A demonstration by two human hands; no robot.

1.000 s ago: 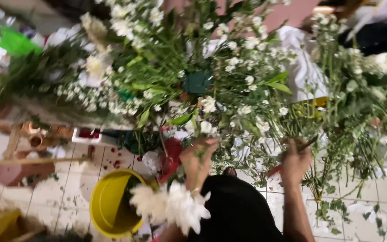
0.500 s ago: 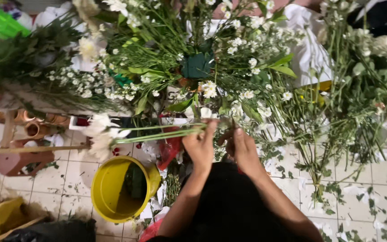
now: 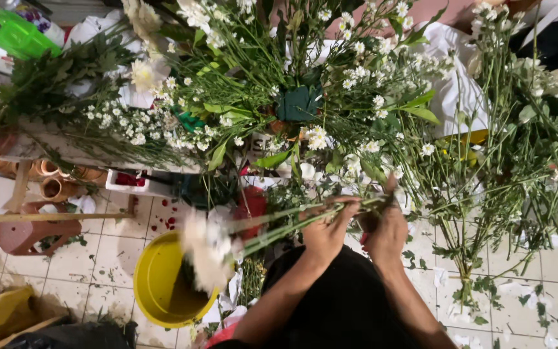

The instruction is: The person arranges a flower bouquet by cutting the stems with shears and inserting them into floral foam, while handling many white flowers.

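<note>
You're in a florist's workroom: heaps of small white daisy-like flowers [image 3: 356, 71] fill the upper frame, a green floral foam block [image 3: 298, 103] sits at centre, and clipped leaves [image 3: 544, 304] (everywhere) litter the tiled floor [image 3: 98, 258] beside a yellow bucket [image 3: 153, 284].

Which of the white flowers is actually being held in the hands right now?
The blurred white bloom over the yellow bucket; its stems run to both hands, left hand, right hand. The rest stand in the arrangement.

Single head view, looks steeply down from above person. Close on both hands at lower centre of frame; flower arrangement [image 3: 305, 103] fills upper half, tiled floor [image 3: 98, 258] lower left.
</note>
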